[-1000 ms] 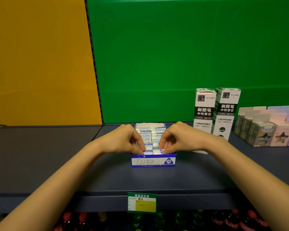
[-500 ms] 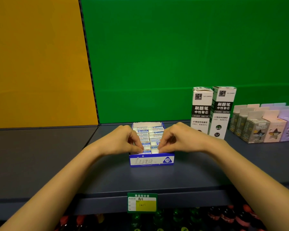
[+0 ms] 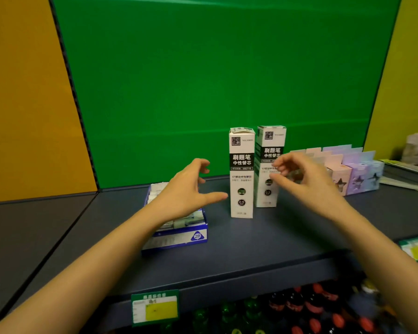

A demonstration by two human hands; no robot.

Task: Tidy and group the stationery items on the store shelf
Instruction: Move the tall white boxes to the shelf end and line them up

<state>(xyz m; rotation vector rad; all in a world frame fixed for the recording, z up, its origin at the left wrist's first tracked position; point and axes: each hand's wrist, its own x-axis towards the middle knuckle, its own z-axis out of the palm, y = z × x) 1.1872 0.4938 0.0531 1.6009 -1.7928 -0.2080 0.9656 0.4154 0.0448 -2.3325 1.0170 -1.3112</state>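
Note:
A blue eraser box (image 3: 179,237) marked 2B sits on the dark shelf (image 3: 251,242), partly hidden under my left forearm. Two tall white refill boxes stand upright to its right: the nearer one (image 3: 241,174) and one (image 3: 268,196) just behind it. My left hand (image 3: 186,189) hovers above the eraser box, fingers spread, thumb pointing at the nearer refill box, holding nothing. My right hand (image 3: 299,179) is raised in front of the rear refill box, fingers loosely bent and empty, blurred by motion.
A row of pink and lilac star-printed boxes (image 3: 357,174) stands at the right, behind my right hand. A green and yellow price tag (image 3: 155,307) hangs on the shelf edge. Bottles (image 3: 299,307) fill the shelf below. Green and yellow panels form the back.
Both hands have left the eraser box and lifted, moving right toward the tall refill boxes. The view has swung right, so the eraser box now lies left of centre.

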